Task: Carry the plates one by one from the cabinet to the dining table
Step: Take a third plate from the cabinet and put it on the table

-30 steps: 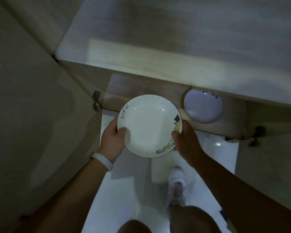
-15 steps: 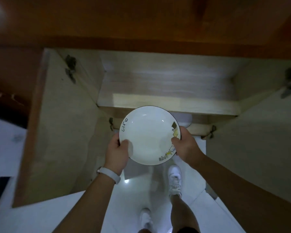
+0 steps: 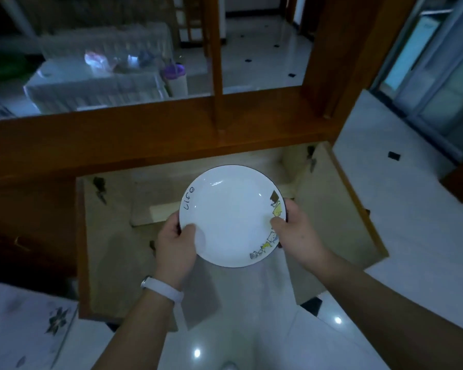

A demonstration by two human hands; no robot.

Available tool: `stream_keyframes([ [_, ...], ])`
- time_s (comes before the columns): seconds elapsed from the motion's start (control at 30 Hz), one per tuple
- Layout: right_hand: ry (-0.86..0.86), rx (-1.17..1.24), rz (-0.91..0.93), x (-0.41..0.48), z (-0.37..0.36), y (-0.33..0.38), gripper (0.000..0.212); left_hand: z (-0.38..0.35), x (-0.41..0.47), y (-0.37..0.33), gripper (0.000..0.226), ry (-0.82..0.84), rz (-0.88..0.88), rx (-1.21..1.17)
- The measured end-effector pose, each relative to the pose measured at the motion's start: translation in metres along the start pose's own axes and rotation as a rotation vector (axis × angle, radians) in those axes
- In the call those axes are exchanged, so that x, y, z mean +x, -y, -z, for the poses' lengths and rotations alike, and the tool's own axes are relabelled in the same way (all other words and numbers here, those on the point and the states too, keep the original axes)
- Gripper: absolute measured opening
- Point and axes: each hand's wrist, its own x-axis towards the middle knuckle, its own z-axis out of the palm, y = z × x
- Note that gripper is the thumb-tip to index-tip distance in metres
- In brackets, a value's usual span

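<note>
A white plate [image 3: 229, 214] with a dark rim, the word "Life" and small cartoon drawings is held level in front of me, above the open cabinet [image 3: 112, 236]. My left hand [image 3: 175, 249] grips its left edge, thumb on the top face. My right hand [image 3: 296, 233] grips the right edge the same way. Both cabinet doors stand open, one to each side. The plates left inside the cabinet are hidden behind the held plate.
A brown wooden counter with posts [image 3: 150, 132] tops the cabinet. Beyond it stands a white table [image 3: 96, 81] with bags and a purple-lidded cup [image 3: 175, 78]. The white tiled floor [image 3: 401, 231] spreads right and below. A glass door [image 3: 439, 62] is at the far right.
I have risen and pulled back from the cabinet with the plate in both hands. The view has lifted from inside the shelves to the counter top and the room beyond.
</note>
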Motion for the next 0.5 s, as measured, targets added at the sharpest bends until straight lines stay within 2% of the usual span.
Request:
stream_keyframes([
  [0.27,-0.374,0.116,0.043,-0.090,0.149,0.017,0.034,-0.131,-0.072,-0.067,0.025,0.280,-0.113,0.013],
  [0.5,-0.664,0.174,0.011,-0.206,0.306,-0.025,0.034,-0.279,-0.192,-0.075,0.027,0.574,-0.160,0.025],
])
